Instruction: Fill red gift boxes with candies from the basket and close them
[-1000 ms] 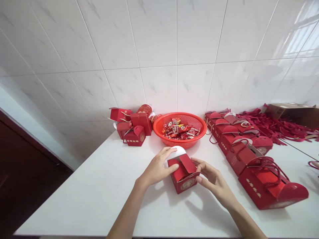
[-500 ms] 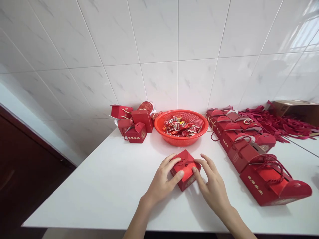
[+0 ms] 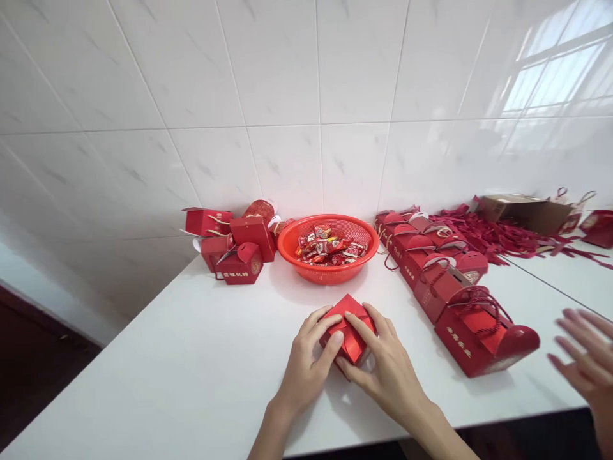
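Observation:
A small red gift box (image 3: 348, 308) rests on the white table (image 3: 230, 358) in front of me, its top flaps folded over. My left hand (image 3: 306, 354) grips its left side, with fingertips and thumb on the top. My right hand (image 3: 385, 354) wraps the right side, the index finger pressing the middle of the top and the thumb low on the near side. Fingers hide part of the flaps. Just behind the box stands a red plastic basket (image 3: 330, 276) holding wrapped candies (image 3: 330, 248).
Red gift boxes (image 3: 242, 265) cluster at the back left. Along the right runs a row of red boxes with cord handles (image 3: 472, 345). Dark red ribbons (image 3: 464, 233) lie beside a cardboard box (image 3: 522, 214). Another person's hand (image 3: 587, 351) reaches in at the right edge.
My right hand has closed in around the box, its index finger now on the top flaps. Another person's hand has appeared at the right. The view has shifted right.

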Tool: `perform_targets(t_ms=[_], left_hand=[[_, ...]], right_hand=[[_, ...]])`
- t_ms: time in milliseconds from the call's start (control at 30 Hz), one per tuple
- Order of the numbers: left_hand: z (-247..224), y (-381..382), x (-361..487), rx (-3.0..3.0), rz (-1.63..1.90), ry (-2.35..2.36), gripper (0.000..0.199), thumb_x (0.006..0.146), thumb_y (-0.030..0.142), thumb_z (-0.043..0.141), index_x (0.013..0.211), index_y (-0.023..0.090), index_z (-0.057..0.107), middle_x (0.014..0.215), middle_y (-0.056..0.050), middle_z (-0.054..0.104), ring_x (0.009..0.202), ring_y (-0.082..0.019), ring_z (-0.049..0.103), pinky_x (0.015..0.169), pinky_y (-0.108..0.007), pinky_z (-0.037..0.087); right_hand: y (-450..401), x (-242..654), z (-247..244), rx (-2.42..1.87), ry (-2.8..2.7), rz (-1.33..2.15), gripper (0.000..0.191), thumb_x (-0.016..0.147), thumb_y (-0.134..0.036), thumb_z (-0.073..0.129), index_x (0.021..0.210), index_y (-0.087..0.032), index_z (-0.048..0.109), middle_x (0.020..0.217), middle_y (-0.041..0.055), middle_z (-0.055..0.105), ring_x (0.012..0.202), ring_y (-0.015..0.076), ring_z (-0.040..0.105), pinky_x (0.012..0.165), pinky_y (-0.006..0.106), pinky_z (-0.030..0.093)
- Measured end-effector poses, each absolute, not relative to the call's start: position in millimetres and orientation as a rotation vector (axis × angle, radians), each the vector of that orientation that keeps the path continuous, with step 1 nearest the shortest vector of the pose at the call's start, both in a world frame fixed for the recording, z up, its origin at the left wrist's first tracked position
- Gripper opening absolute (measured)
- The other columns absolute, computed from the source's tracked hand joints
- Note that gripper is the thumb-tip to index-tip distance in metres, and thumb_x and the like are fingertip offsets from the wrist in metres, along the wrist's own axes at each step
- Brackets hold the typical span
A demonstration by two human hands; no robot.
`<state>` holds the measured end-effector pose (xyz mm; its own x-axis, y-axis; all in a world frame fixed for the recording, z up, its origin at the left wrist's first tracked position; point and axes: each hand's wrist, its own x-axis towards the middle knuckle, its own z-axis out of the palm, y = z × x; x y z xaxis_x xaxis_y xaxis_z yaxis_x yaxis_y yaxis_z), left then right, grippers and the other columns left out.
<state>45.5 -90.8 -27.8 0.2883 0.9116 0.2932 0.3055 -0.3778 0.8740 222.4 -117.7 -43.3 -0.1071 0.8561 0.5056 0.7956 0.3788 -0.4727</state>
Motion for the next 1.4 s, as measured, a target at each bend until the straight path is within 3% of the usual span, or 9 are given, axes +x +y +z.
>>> perform_targets(t_ms=[200,433,600,700,800,900,1033,1200,1400], left_hand=[[-32.8,-96.7,36.1,1.771,1.228,0.938,0.041,0.099,0.043,0.05,0.137,0.03,0.057,0.15,-0.007,0.047,0.137,-0.026,0.046,0.112,-0.04,0.043],[-42.7,-100.2,35.5,1.739,1.076,1.063,0.026,0.095,0.044,0.055,0.102,0.025,0.073,0.118,-0.007,0.068,0.117,-0.026,0.061,0.096,-0.038,0.054],[-50.3,-106.6,43.0,1.74,0.874,0.999,0.025,0.095,0.044,0.054,0.101,0.027,0.073,0.113,-0.006,0.069,0.11,-0.025,0.063,0.074,-0.029,0.058],[-51.4,-108.1,45.0,1.759,0.836,0.991,0.025,0.096,0.042,0.053,0.099,0.026,0.072,0.109,-0.006,0.069,0.106,-0.023,0.064,0.075,-0.029,0.057],[-50.6,-108.6,45.1,1.801,0.804,0.987,0.024,0.097,0.04,0.052,0.097,0.025,0.071,0.106,-0.005,0.07,0.101,-0.022,0.065,0.082,-0.031,0.055],[-50.2,-109.1,45.2,1.831,0.784,0.983,0.024,0.097,0.038,0.051,0.096,0.024,0.07,0.104,-0.005,0.07,0.098,-0.021,0.065,0.086,-0.031,0.053],[-50.1,-108.9,46.3,1.841,0.779,0.992,0.023,0.097,0.035,0.05,0.095,0.023,0.07,0.102,-0.005,0.07,0.095,-0.02,0.064,0.084,-0.03,0.051],[-48.6,-108.0,48.8,1.856,0.752,0.979,0.023,0.098,0.034,0.05,0.095,0.023,0.07,0.101,-0.004,0.07,0.094,-0.019,0.064,0.083,-0.028,0.049],[-42.3,-106.6,47.2,1.874,0.736,0.99,0.022,0.097,0.031,0.051,0.096,0.022,0.071,0.101,-0.004,0.071,0.095,-0.019,0.065,0.085,-0.028,0.05]], right_hand=[[-129.5,259.0,1.9,-1.354,-1.806,-0.029,0.057,0.083,-0.039,0.071,0.138,-0.032,0.057,0.145,0.0126,0.048,0.127,0.0353,0.054,0.102,0.05,0.051],[-136.7,316.6,69.7,-1.365,-1.484,-0.427,0.053,0.084,-0.043,0.072,0.134,-0.029,0.06,0.14,0.0088,0.053,0.13,0.0324,0.051,0.111,0.052,0.041],[-130.7,354.6,85.1,-1.428,-1.209,-0.722,0.057,0.078,-0.045,0.079,0.129,-0.023,0.065,0.131,0.0141,0.059,0.125,0.0348,0.054,0.107,0.052,0.044],[-122.8,379.6,83.1,-1.581,-1.101,-0.776,0.057,0.077,-0.045,0.079,0.126,-0.018,0.067,0.13,0.0199,0.057,0.125,0.0406,0.052,0.109,0.057,0.04],[-111.1,407.0,71.9,-1.805,-1.018,-0.661,0.049,0.08,-0.044,0.073,0.124,-0.023,0.066,0.135,0.0198,0.049,0.132,0.0451,0.043,0.11,0.06,0.035],[-98.4,433.2,51.7,-1.93,-0.906,-0.52,0.051,0.065,-0.039,0.08,0.112,-0.021,0.069,0.124,0.0198,0.055,0.126,0.0469,0.044,0.103,0.063,0.035],[-86.4,453.8,17.6,-1.948,-0.965,-0.223,0.052,0.061,-0.045,0.074,0.106,-0.02,0.068,0.101,0.0132,0.063,0.111,0.0383,0.053,0.097,0.054,0.042],[-78.1,458.6,-15.9,-1.813,-0.906,0.119,0.065,0.061,-0.065,0.068,0.105,-0.018,0.066,0.088,0.0099,0.065,0.084,0.0307,0.061,0.078,0.045,0.05],[-77.3,454.0,-20.7,-1.787,-0.935,-0.113,0.078,0.067,-0.077,0.061,0.113,-0.013,0.062,0.121,0.0211,0.061,0.124,0.042,0.051,0.105,0.06,0.038]])
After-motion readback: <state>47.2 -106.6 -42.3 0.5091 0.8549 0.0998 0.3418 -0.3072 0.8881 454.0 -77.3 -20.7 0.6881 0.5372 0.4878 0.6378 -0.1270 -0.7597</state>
